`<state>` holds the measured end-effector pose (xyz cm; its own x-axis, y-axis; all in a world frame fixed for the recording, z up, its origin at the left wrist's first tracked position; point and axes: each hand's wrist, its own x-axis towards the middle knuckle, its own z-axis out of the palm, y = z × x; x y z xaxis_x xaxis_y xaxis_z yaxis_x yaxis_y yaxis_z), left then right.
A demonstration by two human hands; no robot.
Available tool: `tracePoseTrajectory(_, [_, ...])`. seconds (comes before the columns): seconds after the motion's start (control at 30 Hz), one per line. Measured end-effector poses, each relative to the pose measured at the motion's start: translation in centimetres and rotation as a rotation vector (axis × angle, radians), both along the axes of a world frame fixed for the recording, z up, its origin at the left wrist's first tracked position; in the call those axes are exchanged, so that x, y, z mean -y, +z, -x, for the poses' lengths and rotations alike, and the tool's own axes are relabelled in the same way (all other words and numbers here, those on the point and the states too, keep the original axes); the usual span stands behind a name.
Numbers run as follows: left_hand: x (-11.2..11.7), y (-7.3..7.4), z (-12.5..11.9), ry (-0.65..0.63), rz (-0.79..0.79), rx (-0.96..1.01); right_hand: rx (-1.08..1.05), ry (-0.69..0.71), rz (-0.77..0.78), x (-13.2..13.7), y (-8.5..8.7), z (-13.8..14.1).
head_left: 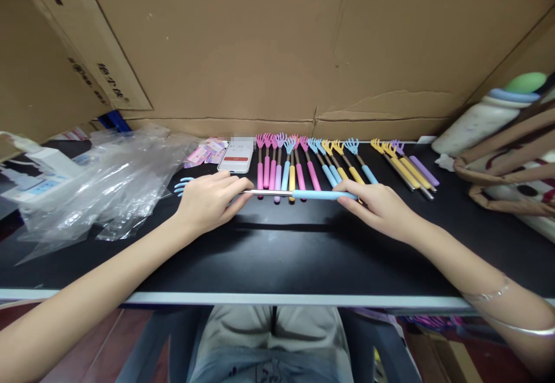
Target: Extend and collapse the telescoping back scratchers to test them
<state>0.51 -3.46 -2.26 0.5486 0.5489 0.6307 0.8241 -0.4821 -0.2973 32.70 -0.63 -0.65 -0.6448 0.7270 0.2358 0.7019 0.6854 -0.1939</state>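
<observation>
My left hand and my right hand hold one blue back scratcher stretched out sideways just above the black table. Its blue claw head pokes out left of my left hand, the thin metal rod runs between my hands, and my right fingers pinch the blue handle. Behind it lies a row of several back scratchers with pink, purple, blue and yellow handles, their claw heads pointing away from me.
A smartphone lies left of the row, next to small pink packets. Crumpled clear plastic bags cover the left side. A woven bag and a bottle stand at right. Cardboard walls the back.
</observation>
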Motion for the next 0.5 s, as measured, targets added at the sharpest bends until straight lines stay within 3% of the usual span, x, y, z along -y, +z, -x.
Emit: tracePoseTrajectory(0.5, [0.48,0.24,-0.27,0.078,0.001,0.102,0.099,0.008,0.006,0.18,0.11,0.21])
